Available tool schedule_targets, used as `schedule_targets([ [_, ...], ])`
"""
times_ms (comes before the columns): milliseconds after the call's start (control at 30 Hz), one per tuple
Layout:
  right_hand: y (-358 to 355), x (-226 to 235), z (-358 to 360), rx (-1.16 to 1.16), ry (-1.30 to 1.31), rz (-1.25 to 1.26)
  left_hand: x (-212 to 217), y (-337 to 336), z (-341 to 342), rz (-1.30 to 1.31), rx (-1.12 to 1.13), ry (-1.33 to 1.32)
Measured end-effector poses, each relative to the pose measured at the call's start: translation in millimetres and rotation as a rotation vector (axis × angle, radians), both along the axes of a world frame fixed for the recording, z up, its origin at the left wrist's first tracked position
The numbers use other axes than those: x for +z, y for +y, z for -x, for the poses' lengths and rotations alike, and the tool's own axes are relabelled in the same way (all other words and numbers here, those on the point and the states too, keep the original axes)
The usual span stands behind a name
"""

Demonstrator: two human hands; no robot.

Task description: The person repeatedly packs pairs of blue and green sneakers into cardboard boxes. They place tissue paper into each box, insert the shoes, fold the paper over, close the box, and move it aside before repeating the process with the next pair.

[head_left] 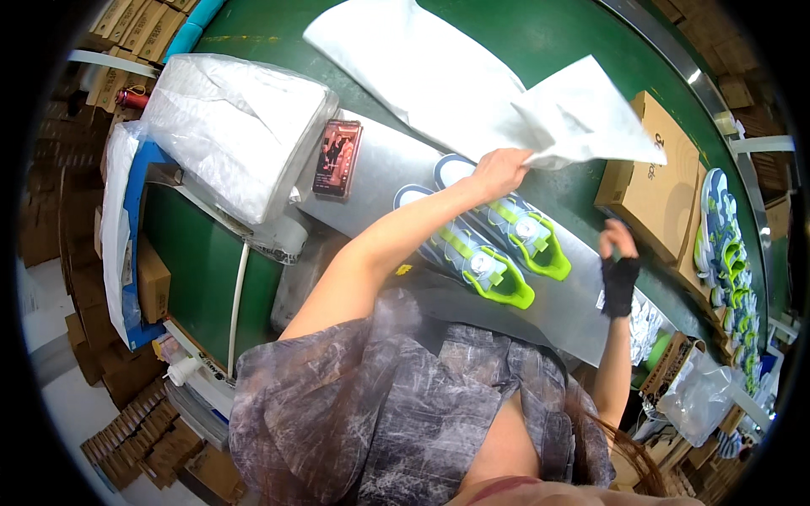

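My left hand [502, 173] pinches the near corner of a large white sheet of tissue paper [456, 72], which spreads away across the green surface and is creased and lifted at its right end. Below that arm, a pair of blue and lime-green sports shoes lies side by side on a metal plate: the nearer shoe [472, 260] and the farther shoe [533, 226]. My forearm partly covers them. My right hand [618, 242], in a black wrist wrap, hovers beside a brown cardboard shoe box [654, 181]; its slightly bent fingers are apart and hold nothing.
A plastic-wrapped stack of white paper [240, 126] stands at the left, with a phone [338, 158] next to it. More sports shoes [730, 261] line the right edge. A clear plastic bag [704, 392] hangs at the lower right; cardboard boxes [139, 25] are stacked at the upper left.
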State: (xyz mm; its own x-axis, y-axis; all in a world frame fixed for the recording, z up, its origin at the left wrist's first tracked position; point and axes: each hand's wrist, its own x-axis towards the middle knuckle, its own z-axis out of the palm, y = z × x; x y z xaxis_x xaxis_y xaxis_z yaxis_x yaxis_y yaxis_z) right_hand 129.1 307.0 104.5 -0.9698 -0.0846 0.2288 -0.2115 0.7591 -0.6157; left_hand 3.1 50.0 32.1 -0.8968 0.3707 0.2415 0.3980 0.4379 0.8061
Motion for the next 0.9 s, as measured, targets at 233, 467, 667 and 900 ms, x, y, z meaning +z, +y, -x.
schedule_targets([
  [233, 75, -66, 54, -0.453, -0.09, -0.905, 67, 25, 28, -0.199, 0.186, -0.131],
  [467, 23, -8, 39, -0.414, 0.211, -0.162, 62, 80, 24, -0.114, 0.126, 0.217],
  [667, 109, 49, -8, -0.615, 0.148, 1.306, 20, 75, 32, 0.603, 0.097, 0.44],
  [900, 63, -126, -110, -1.027, -0.094, 0.287, 11, -3, 56, 0.386, 0.022, 0.381],
])
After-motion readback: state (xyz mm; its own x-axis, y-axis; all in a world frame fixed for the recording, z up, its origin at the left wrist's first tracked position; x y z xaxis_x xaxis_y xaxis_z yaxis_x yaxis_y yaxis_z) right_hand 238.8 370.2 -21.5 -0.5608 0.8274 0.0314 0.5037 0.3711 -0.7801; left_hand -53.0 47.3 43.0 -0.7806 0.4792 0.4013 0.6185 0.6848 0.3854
